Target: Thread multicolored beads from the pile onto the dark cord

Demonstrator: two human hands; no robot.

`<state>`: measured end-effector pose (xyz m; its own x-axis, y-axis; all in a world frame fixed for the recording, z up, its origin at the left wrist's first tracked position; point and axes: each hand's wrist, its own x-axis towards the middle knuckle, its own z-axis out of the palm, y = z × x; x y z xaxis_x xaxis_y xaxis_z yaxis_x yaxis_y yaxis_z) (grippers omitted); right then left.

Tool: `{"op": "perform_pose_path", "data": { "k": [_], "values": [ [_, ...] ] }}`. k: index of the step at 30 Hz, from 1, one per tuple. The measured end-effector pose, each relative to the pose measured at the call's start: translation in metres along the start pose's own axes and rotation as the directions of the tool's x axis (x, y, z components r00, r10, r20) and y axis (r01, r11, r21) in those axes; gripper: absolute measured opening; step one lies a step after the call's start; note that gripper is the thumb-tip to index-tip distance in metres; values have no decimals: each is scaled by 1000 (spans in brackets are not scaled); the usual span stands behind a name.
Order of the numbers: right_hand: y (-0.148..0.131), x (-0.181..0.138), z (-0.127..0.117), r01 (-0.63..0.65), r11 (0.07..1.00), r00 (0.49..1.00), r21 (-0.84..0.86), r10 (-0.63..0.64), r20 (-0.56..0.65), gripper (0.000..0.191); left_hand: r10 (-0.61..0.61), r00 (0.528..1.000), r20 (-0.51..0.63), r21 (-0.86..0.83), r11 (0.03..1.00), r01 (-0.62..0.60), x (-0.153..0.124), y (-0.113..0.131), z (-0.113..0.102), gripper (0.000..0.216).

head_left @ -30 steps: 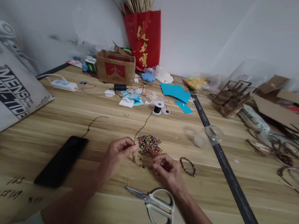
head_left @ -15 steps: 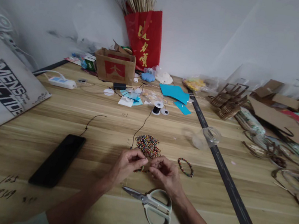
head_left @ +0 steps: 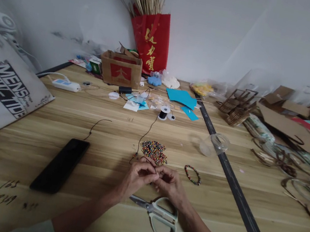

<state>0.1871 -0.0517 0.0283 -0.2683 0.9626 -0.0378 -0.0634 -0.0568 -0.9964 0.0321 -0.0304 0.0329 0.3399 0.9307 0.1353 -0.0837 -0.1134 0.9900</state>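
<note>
My left hand (head_left: 137,178) is closed, its thumb and fingers pinching a thin black cord (head_left: 150,162) that loops over the fingers. Fingertips of my right hand (head_left: 170,184) are pinched together against the left ones; what they hold is too small to make out. Just beyond the hands lies a pile of small multicoloured beads (head_left: 154,152). The cord runs back to a spool (head_left: 164,112), with a few beads on it left of the pile. A finished-looking bead bracelet (head_left: 192,175) rests to the right. Scissors (head_left: 154,212) lie partly open below my hands.
A black phone (head_left: 60,165) lies on the left, a short cord piece (head_left: 91,129) above it. A clear plastic container (head_left: 214,144) stands right of centre near the dark strip (head_left: 238,184). Farther back are a cardboard box (head_left: 121,69), blue sheets (head_left: 181,98) and a red bag (head_left: 152,41).
My right hand has moved left and both hands have come together, fingertips touching. Both sit slightly lower, and the beads strung near the pile's left now show more.
</note>
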Motion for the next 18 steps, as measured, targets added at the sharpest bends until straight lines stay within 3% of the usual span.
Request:
{"op": "perform_pose_path", "data": {
  "k": [5, 11, 18],
  "values": [
    [5, 2, -3, -2, 1000, 1000, 16, 2, 4, 38, -48, 999, 16, -69, 996, 49, -3, -1, 2, 17],
    [13, 2, -6, 8, 999, 998, -36, -10, -59, 34, -238, 969, 62, -250, 937, 246, -3, -9, -2, 42],
    [20, 3, -12, 43, 992, 996, -116, -52, -72, 30, -299, 950, 90, -212, 926, 311, 0, -17, -8, 28]
  ]
}}
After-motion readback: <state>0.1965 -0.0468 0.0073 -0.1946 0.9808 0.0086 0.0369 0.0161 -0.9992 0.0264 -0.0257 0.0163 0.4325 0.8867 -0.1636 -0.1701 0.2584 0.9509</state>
